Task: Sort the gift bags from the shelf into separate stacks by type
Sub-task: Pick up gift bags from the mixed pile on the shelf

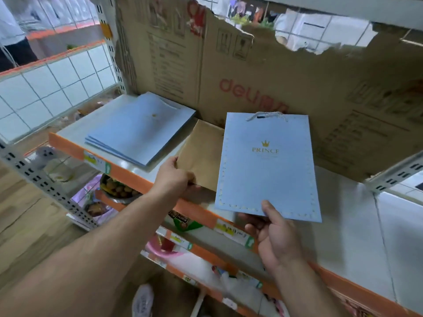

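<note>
A light blue gift bag (267, 170) with a gold crown, the word PRINCE and a white cord handle is lifted above the white shelf (348, 225). My right hand (272, 234) pinches its bottom edge, thumb on the front. To its left lies a flat brown paper bag (201, 154), partly hidden behind the blue one. My left hand (175, 177) grips that brown bag's near corner. Further left on the shelf rests a stack of light blue bags (139, 129), lying flat.
A torn brown cardboard sheet (251, 72) printed "deli" lines the back of the shelf. An orange shelf edge (128, 172) with price labels runs along the front. Lower shelves hold packaged goods. A white wire grid panel (52, 88) stands at the left.
</note>
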A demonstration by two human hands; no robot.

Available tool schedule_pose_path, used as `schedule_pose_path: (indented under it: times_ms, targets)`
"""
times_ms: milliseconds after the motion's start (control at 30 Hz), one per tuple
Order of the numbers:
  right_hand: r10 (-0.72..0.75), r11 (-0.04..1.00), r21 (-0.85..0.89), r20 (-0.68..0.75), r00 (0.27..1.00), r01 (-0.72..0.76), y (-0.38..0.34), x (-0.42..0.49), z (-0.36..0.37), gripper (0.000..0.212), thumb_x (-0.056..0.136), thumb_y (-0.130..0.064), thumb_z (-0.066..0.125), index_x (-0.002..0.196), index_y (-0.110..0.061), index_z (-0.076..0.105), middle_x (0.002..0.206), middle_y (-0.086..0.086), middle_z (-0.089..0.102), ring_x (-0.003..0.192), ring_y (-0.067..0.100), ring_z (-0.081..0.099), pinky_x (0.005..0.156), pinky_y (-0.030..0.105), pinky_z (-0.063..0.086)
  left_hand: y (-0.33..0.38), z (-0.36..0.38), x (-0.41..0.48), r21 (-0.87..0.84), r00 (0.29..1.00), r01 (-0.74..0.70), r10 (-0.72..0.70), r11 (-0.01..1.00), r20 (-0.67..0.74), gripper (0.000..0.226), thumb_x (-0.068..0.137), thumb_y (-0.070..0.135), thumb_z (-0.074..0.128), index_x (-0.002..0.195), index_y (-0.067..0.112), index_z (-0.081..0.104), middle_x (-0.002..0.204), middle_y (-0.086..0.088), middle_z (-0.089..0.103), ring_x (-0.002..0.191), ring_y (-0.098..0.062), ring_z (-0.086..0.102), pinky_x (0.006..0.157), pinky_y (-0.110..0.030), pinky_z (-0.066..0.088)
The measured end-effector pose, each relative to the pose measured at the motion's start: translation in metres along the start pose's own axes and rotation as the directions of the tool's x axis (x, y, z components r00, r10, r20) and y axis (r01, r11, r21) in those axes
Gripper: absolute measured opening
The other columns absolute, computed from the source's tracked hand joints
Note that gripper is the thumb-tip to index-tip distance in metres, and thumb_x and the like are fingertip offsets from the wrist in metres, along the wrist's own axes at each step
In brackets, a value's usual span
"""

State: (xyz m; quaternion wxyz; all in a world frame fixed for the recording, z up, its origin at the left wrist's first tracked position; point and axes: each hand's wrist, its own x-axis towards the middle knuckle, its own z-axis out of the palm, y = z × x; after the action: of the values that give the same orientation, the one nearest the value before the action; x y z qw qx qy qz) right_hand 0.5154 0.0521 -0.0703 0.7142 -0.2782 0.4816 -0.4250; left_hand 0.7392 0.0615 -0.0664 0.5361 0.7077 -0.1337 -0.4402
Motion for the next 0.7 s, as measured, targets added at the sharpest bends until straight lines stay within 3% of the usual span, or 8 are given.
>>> schedule_pose_path:
  times_ms: [133,200,300,400,500,700]
  targets:
    - [-0.055,0.998,0.021,-0.067,0.996,0.057,0.014,0.002,0.026,0.021,0.101,-0.013,0.053,0.120,-0.013,0.062,0.086,0.011,0.077,0.059,0.023,0.072,0.041,0.024,0.049,0.008,-0.011,0.021,0.404,0.978,-0.203,0.203,0.892,0.043,0.061,0.085,0.016,0.075,0.138,0.025,0.046,0.103,0.009,0.056,0.097,-0.025,0.067,0.083,-0.043,0.060]
    - [-0.075,0.996,0.040,-0.103,0.992,0.079,0.020,0.001,0.041,0.023,0.101,-0.014,0.053,0.123,-0.012,0.061,0.087,0.012,0.077,0.060,0.023,0.072,0.041,0.024,0.049,0.011,-0.019,0.028,0.513,0.931,-0.362,0.330,0.778,0.156,0.074,0.084,0.024,0.079,0.147,0.024,0.039,0.114,0.008,0.052,0.116,-0.023,0.059,0.091,-0.036,0.054]
    - [-0.095,0.991,0.076,-0.172,0.981,0.110,0.029,0.001,0.059,0.026,0.102,-0.013,0.051,0.126,-0.010,0.059,0.085,0.012,0.076,0.059,0.023,0.072,0.041,0.023,0.050,0.016,-0.035,0.039,0.688,0.859,-0.506,0.377,0.520,0.347,0.092,0.076,0.043,0.083,0.152,0.032,0.033,0.149,-0.002,0.034,0.140,-0.024,0.032,0.112,-0.044,0.039]
    - [-0.089,0.988,0.104,-0.236,0.968,0.117,0.037,-0.004,0.072,0.024,0.102,-0.014,0.051,0.123,-0.008,0.060,0.084,0.011,0.077,0.061,0.022,0.072,0.042,0.022,0.049,0.016,-0.048,0.048,0.763,0.776,-0.615,0.327,0.199,0.540,0.064,0.079,0.045,0.076,0.137,0.041,0.050,0.149,-0.003,0.039,0.138,-0.026,0.029,0.111,-0.044,0.036]
    - [-0.103,0.980,0.139,-0.270,0.957,0.144,0.040,-0.012,0.085,0.017,0.102,-0.014,0.050,0.114,-0.011,0.062,0.078,0.009,0.076,0.058,0.020,0.072,0.041,0.021,0.048,0.017,-0.058,0.052,0.718,0.719,-0.681,0.322,0.145,0.616,0.041,0.086,0.034,0.069,0.127,0.040,0.061,0.139,-0.002,0.046,0.129,-0.025,0.036,0.107,-0.039,0.038]
    - [-0.095,0.977,0.154,-0.298,0.950,0.146,0.050,-0.022,0.103,0.016,0.102,-0.015,0.052,0.113,-0.010,0.062,0.076,0.011,0.075,0.058,0.021,0.072,0.041,0.021,0.048,0.019,-0.062,0.051,0.700,0.695,-0.706,0.304,0.112,0.652,0.043,0.082,0.035,0.066,0.125,0.034,0.063,0.132,-0.005,0.050,0.125,-0.028,0.039,0.104,-0.040,0.045]
